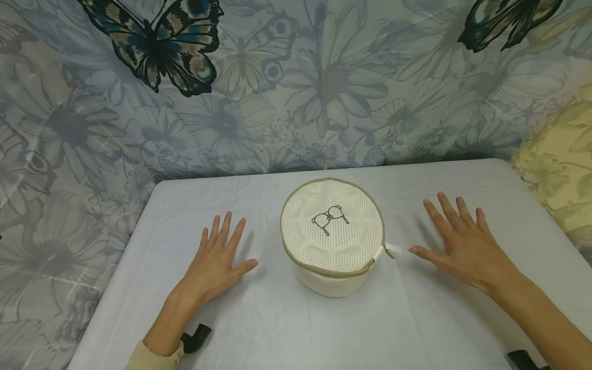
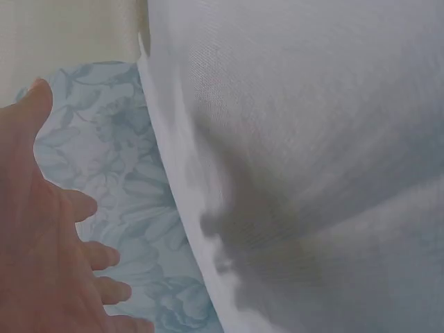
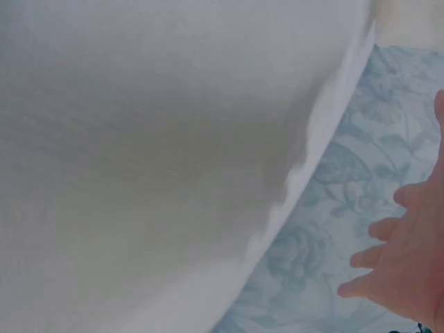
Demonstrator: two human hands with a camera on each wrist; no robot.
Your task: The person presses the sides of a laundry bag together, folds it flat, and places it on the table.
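A round cream mesh laundry bag (image 1: 300, 231) with a zipped, tan-edged lid stands upright on the white-covered table. Dark line stitching (image 1: 329, 218), shaped like a bra or glasses, marks its top. The zipper pull (image 1: 390, 253) and a white tab stick out at its right side. My left hand (image 1: 215, 267) hovers left of the bag, palm down with fingers spread, holding nothing. On the other side, my right hand (image 1: 467, 252) is also spread above the cloth, apart from the bag. Both wrist views show the left palm (image 2: 35, 257) and right palm (image 3: 409, 270) without any object.
The white tablecloth (image 1: 259, 318) reaches a back edge against a grey floral wall covering (image 1: 333, 103) with butterflies. Yellow floral fabric (image 1: 555, 159) lies beyond the right edge. Black wrist devices (image 1: 198, 337) show at both wrists.
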